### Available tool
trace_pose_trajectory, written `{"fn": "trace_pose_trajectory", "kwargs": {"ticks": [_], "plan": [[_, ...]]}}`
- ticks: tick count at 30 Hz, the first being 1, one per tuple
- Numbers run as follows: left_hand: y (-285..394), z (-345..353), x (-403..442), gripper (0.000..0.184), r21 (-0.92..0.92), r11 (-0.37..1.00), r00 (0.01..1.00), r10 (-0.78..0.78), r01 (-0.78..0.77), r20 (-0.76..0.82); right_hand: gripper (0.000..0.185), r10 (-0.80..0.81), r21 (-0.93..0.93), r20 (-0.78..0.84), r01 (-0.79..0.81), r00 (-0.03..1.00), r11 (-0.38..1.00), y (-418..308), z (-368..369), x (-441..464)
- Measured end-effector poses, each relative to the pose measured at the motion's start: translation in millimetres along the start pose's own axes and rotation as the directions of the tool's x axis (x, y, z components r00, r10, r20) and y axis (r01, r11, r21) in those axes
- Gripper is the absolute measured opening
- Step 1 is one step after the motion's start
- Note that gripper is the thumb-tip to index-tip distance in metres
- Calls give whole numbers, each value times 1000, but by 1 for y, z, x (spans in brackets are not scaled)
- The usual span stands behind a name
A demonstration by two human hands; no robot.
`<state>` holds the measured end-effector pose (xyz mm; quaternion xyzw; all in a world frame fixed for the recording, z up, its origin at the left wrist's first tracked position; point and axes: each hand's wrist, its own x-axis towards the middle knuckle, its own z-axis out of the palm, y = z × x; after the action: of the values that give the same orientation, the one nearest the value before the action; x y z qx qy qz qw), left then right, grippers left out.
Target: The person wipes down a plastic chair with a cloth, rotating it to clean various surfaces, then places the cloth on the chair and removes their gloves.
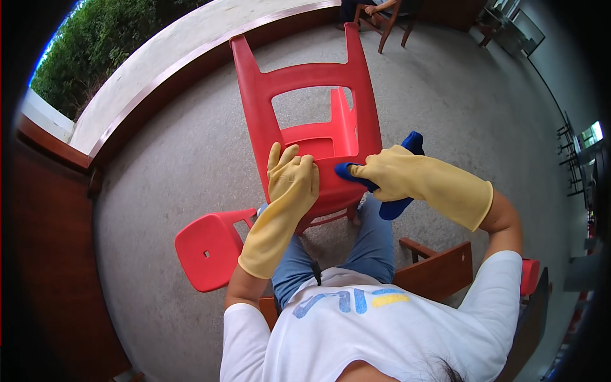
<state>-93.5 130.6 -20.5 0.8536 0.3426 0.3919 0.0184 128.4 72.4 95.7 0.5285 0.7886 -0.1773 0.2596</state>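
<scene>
"Holding what, that right hand (391,172)?"

"A blue cloth (396,209). The gloved fingers are clenched on it, just right of the middle of the frame. A fold sticks out past the fingertips against the red stool (328,184), and more cloth shows above and below the hand."

"Where exactly is the stool?"

"Upper middle of the frame, tipped, with 2 leg ends pointing towards the top edge. Its lower end is just above the blue jeans (372,245)."

"And the left hand (294,181)?"

"At the lower left part of the stool, also in a yellow rubber glove. Some fingers are bent and at least 1 points up the frame. I can't tell whether they grip the stool or only rest there."

"What else is around?"

"A 2nd red stool (205,254) at the lower left, its seat facing us, with a small hole in it. Some brown wooden furniture (442,270) is at the lower right."

"Anyone nearby?"

"1 other person (380,6) at the top edge, right of centre, partly cut off, by a wooden chair (386,24). Green bushes (105,48) fill the upper left."
</scene>
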Motion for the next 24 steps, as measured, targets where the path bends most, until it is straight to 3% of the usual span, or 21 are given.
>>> {"fn": "trace_pose_trajectory", "kwargs": {"ticks": [3, 4, 10, 13, 14, 17, 22, 24], "plan": [[-3, 5, -4, 6, -29, 1000, 1000, -4, 3, -15, 80, -60, -44, -84, 56, 995, 997, -18, -11, 12], [-2, 4, -2, 5, -26, 1000, 1000, -1, 1, -13, 81, -46, -23, -31, 45, 998, 999, -25, -21, 14], [-10, 6, -4, 3, -125, 992, 994, 12, -25, -105, 84, 19, 3, -111, -19, 994, 1000, -15, -9, 11], [-11, 7, -2, 3, -122, 992, 993, 21, -35, -116, 82, 174, 87, -105, -165, 979, 982, 7, 7, -8], [-9, 6, -2, 3, -123, 992, 993, 27, -41, -114, 78, 254, 152, -14, -249, 967, 956, 14, 10, -12], [0, 1, 3, 2, -91, 996, 1000, 19, -20, -12, 79, 239, 248, -118, -205, 964, 947, 24, 37, -24], [-19, -2, 3, 5, -159, 984, 996, 70, -78, -58, 87, 226, 482, -414, 1, 882, 876, 15, 94, -18], [-29, -1, 6, 10, -175, 980, 995, 95, -97, -19, 87, 262, 471, -407, -44, 875, 881, 3, 101, -18]]}}
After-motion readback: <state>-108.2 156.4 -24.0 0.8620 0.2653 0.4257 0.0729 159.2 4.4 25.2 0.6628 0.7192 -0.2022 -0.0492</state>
